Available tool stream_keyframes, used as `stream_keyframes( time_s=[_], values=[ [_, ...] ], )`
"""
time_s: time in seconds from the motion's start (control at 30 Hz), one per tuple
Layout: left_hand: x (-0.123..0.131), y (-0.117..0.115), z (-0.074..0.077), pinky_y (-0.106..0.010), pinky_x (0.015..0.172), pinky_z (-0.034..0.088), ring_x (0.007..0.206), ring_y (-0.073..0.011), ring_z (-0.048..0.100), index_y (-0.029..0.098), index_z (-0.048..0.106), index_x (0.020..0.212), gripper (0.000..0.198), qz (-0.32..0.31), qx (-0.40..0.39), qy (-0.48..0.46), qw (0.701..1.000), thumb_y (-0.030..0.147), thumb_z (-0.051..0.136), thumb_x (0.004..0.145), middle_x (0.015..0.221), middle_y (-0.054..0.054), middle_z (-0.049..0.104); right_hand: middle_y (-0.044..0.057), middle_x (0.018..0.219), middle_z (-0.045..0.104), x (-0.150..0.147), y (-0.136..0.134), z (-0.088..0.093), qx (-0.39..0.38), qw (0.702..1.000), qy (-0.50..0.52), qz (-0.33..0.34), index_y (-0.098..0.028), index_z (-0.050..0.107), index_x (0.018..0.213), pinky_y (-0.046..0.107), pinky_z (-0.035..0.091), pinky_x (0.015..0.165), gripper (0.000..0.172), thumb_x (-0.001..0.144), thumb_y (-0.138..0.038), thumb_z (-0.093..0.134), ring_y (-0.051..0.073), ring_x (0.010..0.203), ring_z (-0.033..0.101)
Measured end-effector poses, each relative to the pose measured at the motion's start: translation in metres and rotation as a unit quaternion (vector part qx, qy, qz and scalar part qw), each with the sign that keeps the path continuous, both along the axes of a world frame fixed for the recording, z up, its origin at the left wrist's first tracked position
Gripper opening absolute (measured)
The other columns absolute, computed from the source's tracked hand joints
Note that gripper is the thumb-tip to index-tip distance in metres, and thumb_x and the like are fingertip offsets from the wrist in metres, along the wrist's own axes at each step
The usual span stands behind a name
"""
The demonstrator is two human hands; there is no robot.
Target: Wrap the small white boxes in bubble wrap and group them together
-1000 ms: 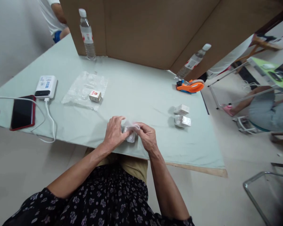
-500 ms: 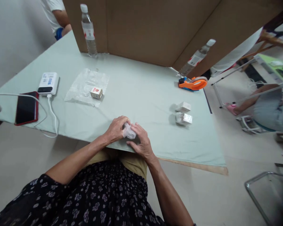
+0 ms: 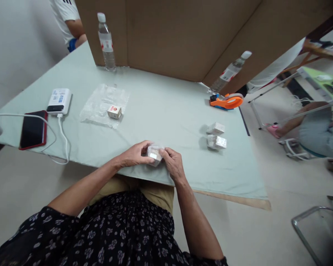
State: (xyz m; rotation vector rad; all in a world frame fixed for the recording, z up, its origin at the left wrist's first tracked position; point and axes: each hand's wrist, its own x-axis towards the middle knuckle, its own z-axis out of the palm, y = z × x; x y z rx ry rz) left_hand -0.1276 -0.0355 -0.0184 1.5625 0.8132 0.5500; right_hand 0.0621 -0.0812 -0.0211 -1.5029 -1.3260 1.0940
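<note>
Near the table's front edge, a small box in bubble wrap sits between both hands. My left hand grips it from the left, thumb along the near side and fingers behind. My right hand pinches the wrap at the box's right side. Up and to the left, a small printed box rests on a flat sheet of bubble wrap. Two wrapped boxes stand to the right, a farther one and a nearer one.
An orange tape dispenser lies at the back right by a tilted-looking water bottle. Another bottle stands before the cardboard screen. At left are a power bank, a cable and a phone. Other people sit nearby.
The wrapped box has turned between my hands, and a flat face now shows through the wrap. My left thumb has come to its near side; my right fingers have closed on its right side.
</note>
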Motion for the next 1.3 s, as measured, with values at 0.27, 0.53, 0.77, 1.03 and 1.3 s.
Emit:
stream_keyframes(
  time_s=[0.27, 0.53, 0.77, 1.03, 1.3],
  values=[
    [0.007, -0.005, -0.007, -0.043, 0.101, 0.048, 0.120, -0.0260, 0.059, 0.017, 0.046, 0.138, 0.074, 0.057, -0.132, -0.111, 0.983, 0.022, 0.073, 0.069, 0.132, -0.015, 0.060, 0.007, 0.104, 0.071, 0.012, -0.001, -0.008, -0.003, 0.995, 0.078, -0.064, -0.018, 0.065, 0.111, 0.031, 0.051, 0.080, 0.046, 0.082, -0.054, 0.063, 0.019, 0.090, 0.064],
    [0.008, -0.008, -0.006, -0.042, 0.103, 0.044, 0.122, -0.0293, 0.054, 0.012, 0.039, 0.145, 0.088, 0.077, -0.185, -0.114, 0.973, 0.024, 0.076, 0.066, 0.137, -0.017, 0.055, 0.004, 0.094, 0.074, -0.001, 0.000, -0.010, -0.008, 0.988, 0.149, -0.034, -0.020, 0.069, 0.103, 0.034, 0.053, 0.079, 0.041, 0.070, -0.044, 0.078, 0.020, 0.084, 0.066],
    [0.009, -0.006, 0.001, -0.043, 0.099, 0.046, 0.113, -0.0252, 0.058, 0.016, 0.053, 0.133, 0.073, 0.086, -0.213, -0.116, 0.966, 0.020, 0.075, 0.064, 0.125, -0.012, 0.063, 0.002, 0.085, 0.072, 0.006, 0.016, -0.007, -0.009, 0.992, 0.120, -0.020, -0.019, 0.071, 0.096, 0.030, 0.049, 0.071, 0.035, 0.073, -0.045, 0.074, 0.017, 0.074, 0.062],
    [0.008, -0.003, -0.003, -0.036, 0.087, 0.051, 0.105, -0.0230, 0.061, 0.016, 0.056, 0.130, 0.065, 0.047, -0.217, -0.151, 0.963, 0.022, 0.076, 0.069, 0.120, -0.012, 0.065, -0.003, 0.063, 0.061, 0.004, 0.056, 0.008, -0.003, 0.989, 0.148, 0.021, -0.019, 0.066, 0.071, 0.026, 0.043, 0.061, 0.024, 0.070, -0.042, 0.074, 0.012, 0.060, 0.052],
    [0.014, -0.005, -0.002, -0.038, 0.093, 0.050, 0.101, -0.0207, 0.063, 0.012, 0.047, 0.141, 0.075, 0.147, -0.176, -0.114, 0.967, 0.022, 0.075, 0.072, 0.115, -0.011, 0.065, 0.002, 0.087, 0.077, 0.001, 0.025, 0.026, 0.116, 0.987, -0.094, 0.060, -0.022, 0.075, 0.081, 0.033, 0.049, 0.084, 0.014, 0.084, -0.028, 0.062, 0.020, 0.084, 0.069]
  ],
)
